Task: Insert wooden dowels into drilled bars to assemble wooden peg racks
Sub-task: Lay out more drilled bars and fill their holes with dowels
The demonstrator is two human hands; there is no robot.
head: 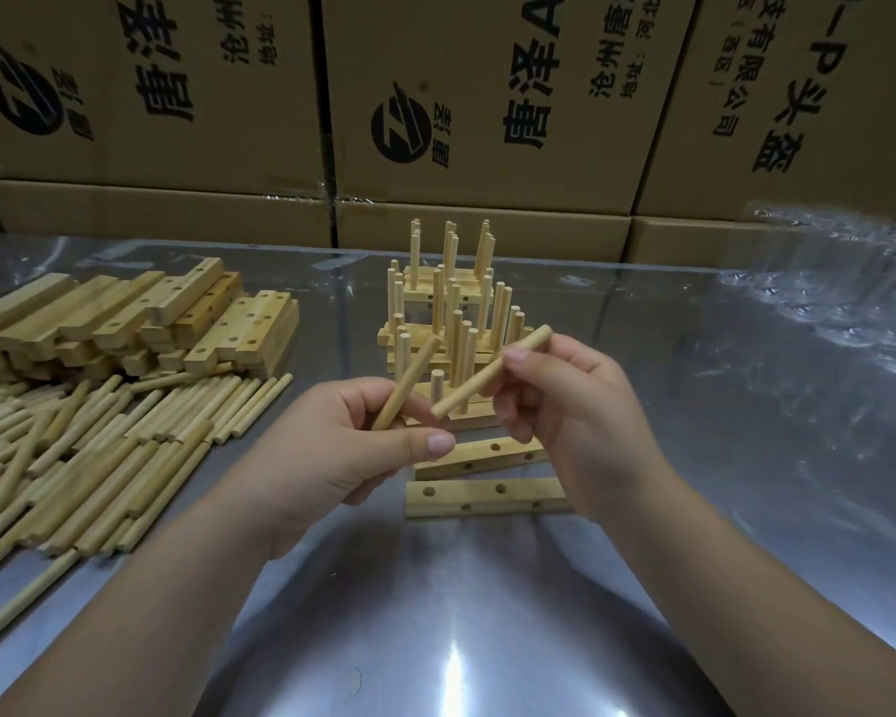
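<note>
Left fingers (pixel 438 443) pinching a dowel (pixel 412 377), right fingers (pixel 517 357) pinching a second dowel (pixel 465 393), drilled bars (pixel 482 498) below

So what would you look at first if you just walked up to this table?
Probably the middle, where the left hand pinches a dowel and the right hand pinches a second dowel. Just behind them stands a spiky tower of finished peg racks. On the left lies a big heap of loose dowels in front of stacked drilled bars.

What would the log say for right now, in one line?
left hand: holds first dowel | right hand: holds second dowel | drilled bars: two, empty
</note>
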